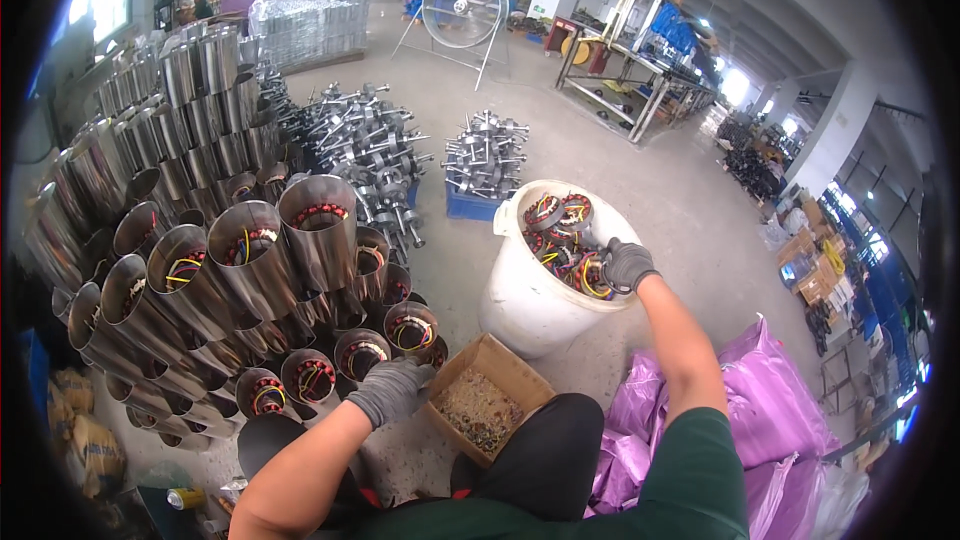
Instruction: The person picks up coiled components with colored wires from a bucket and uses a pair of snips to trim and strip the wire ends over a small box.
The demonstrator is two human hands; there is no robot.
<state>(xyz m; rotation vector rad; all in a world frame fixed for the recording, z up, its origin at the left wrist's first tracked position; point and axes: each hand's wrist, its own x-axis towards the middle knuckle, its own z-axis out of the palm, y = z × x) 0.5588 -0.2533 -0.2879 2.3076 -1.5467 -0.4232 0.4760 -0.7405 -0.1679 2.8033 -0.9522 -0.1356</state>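
My right hand (629,266), in a grey glove, reaches into a tall white bucket (515,312) at the near right side. Its fingers are curled round the edge of a wound motor stator (594,276) with coloured leads. More stators (560,215) lie heaped in that bucket. My left hand (390,392), also gloved in grey, is held low between a steel tube (410,327) and a cardboard box (495,390). Its fingers are bent and close together; what they grip, if anything, is hidden. Small loose debris covers the floor of the box.
Polished steel tubes (250,275), several with stators inside, stand stacked at left. Metal shafts with rotors (370,145) are heaped beyond, some in a blue crate (480,204). Purple sacks (765,390) lie at right. A large round fan (464,8) stands farther back.
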